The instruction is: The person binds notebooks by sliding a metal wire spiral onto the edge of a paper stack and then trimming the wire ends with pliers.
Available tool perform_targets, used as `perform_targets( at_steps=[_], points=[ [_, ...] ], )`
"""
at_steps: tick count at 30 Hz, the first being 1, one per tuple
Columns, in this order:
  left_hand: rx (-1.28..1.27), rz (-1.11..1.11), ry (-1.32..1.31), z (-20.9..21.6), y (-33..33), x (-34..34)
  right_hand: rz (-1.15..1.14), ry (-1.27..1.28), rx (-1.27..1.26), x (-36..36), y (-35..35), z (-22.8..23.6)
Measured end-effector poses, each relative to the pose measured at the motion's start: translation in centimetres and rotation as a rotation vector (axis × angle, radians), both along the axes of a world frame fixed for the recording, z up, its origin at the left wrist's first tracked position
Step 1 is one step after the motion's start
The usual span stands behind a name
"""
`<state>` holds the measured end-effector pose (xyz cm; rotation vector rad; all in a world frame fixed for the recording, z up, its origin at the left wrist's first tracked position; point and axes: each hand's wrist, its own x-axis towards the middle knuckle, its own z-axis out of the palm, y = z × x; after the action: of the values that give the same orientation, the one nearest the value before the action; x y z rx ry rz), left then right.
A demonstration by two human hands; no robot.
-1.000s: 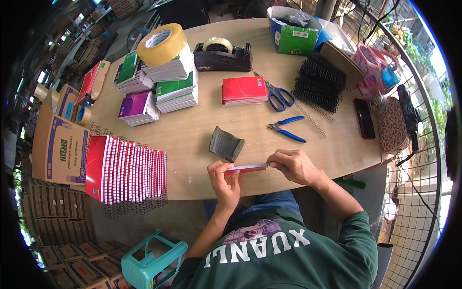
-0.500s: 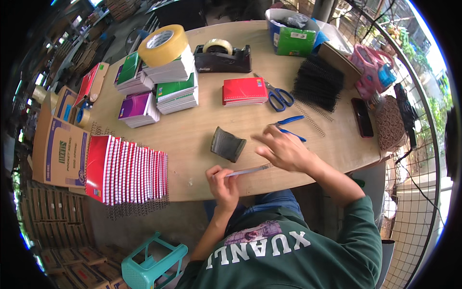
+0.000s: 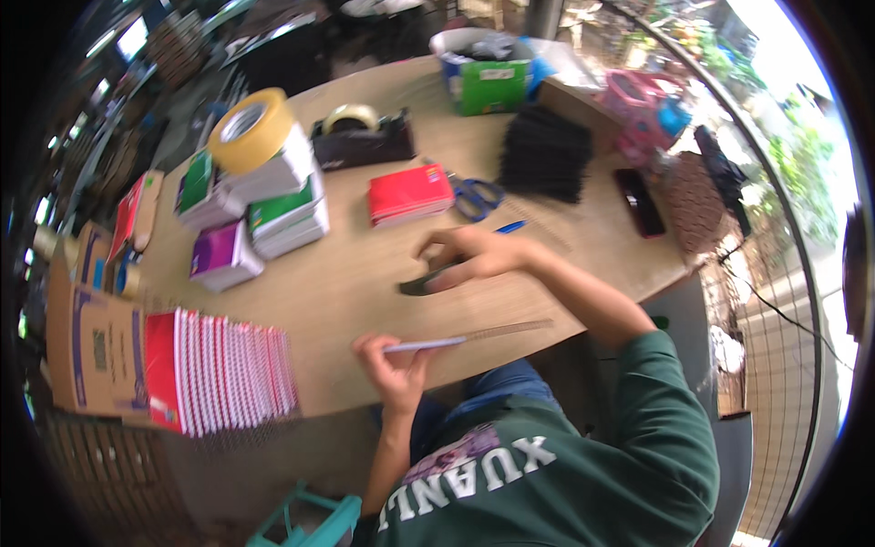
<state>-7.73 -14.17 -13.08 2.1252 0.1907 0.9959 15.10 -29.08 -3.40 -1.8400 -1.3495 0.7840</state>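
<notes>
My left hand (image 3: 392, 366) is closed on a thin white notepad (image 3: 424, 345), seen edge-on near the table's front edge. From the notepad's right end a thin spiral wire coil (image 3: 510, 329) sticks out. Above it, my right hand (image 3: 474, 255) has its fingers closed on a dark grey curved block (image 3: 416, 287), partly covered by the hand. Just behind that hand shows one blue handle of the pliers (image 3: 511, 226); the rest of them is hidden. Scissors with blue handles (image 3: 478, 199) lie beside a small stack of red notepads (image 3: 410, 194).
At left stands a long row of red spiral notepads (image 3: 223, 374) by a cardboard box (image 3: 105, 351). Stacked notepads (image 3: 292, 228) carry a tape roll (image 3: 248, 130). Behind are a tape dispenser (image 3: 365, 144) and black coils (image 3: 547, 155); a phone (image 3: 640, 202) lies at right.
My right hand has moved left and taken hold of the dark curved block. The coil now stretches out from the notepad in my left hand. The whole view has shifted.
</notes>
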Motion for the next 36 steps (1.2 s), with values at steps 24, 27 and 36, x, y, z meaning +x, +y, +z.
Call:
perform_targets(
  at_steps=[24, 27, 36],
  points=[
    [-0.149, -0.153, 0.033, -0.3, 0.1, 1.5, 0.059, 0.705, 0.355, -3.1, -3.1, -2.3],
    [-0.162, -0.155, 0.03, -1.0, 0.3, 1.5, 0.007, 0.268, 0.164, -3.8, -2.5, -2.1],
    [-0.123, -0.143, 0.001, -0.4, 0.1, 1.5, -0.008, 0.683, 0.362, -4.8, -1.8, -3.1]
  ],
)
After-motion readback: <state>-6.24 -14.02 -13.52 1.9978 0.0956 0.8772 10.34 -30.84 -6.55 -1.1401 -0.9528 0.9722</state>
